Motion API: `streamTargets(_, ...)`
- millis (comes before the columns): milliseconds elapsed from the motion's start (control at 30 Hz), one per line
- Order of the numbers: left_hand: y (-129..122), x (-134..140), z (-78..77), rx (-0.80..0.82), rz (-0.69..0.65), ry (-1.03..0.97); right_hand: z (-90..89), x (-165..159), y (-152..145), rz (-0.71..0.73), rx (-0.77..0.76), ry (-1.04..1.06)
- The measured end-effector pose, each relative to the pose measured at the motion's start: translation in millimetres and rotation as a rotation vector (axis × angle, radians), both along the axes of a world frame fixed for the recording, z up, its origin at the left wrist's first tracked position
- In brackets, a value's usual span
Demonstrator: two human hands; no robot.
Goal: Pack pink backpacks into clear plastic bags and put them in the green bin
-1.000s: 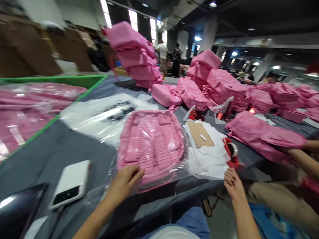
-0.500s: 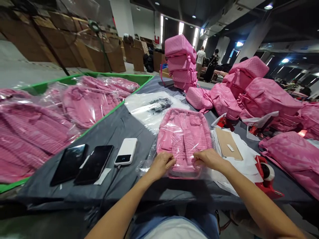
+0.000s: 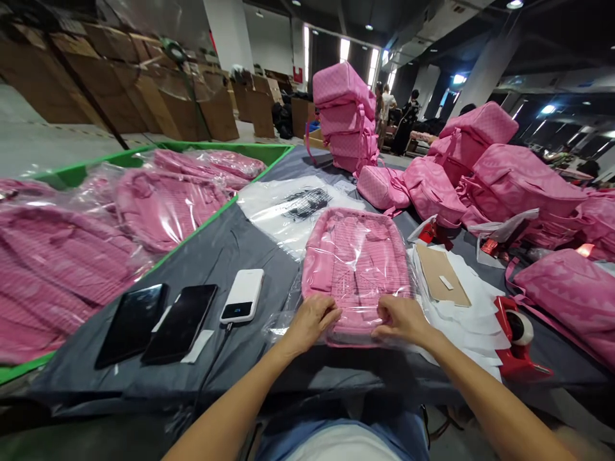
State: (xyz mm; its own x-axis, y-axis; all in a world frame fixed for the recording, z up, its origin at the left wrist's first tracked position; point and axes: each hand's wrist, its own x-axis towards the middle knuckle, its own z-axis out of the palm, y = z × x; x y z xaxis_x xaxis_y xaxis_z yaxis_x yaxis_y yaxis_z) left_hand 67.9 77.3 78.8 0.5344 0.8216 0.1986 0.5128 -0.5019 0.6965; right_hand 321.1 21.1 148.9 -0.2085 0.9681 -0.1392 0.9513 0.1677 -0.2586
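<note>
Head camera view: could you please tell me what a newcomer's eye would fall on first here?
Both hands, left hand and right hand, press the near end of a pink backpack in clear plastic at the grey table's middle. More bagged pink backpacks fill the left side, unbagged ones pile up behind, and a red tape dispenser sits at the right.

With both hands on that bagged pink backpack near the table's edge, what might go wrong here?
The bagged backpack lies close to the table's near edge, where the left hand and right hand press its plastic; it might slide off, or the thin film might tear. The red tape dispenser by the right forearm could be knocked. The white power bank also sits within elbow reach.
</note>
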Motion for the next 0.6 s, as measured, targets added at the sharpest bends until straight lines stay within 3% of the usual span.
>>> streamTargets(133,-11,-15,12.4,0.042,-0.088,-0.028,-1.8,3,16,0.023,-0.099,0.011)
streamTargets(233,-18,-32,21.4,0.232,-0.133,0.067,-1.7,9,19,0.068,-0.107,0.013)
streamTargets(367,-13,-52,22.0,0.458,-0.021,0.255,-7.1,13,18,0.084,-0.073,0.012)
streamTargets(500,5,-58,10.2,0.341,0.027,0.224,-13.3,12,20,0.061,-0.044,0.066)
streamTargets(600,13,-55,2.2,0.135,0.037,0.166,-14.8,15,12,0.003,-0.016,0.323)
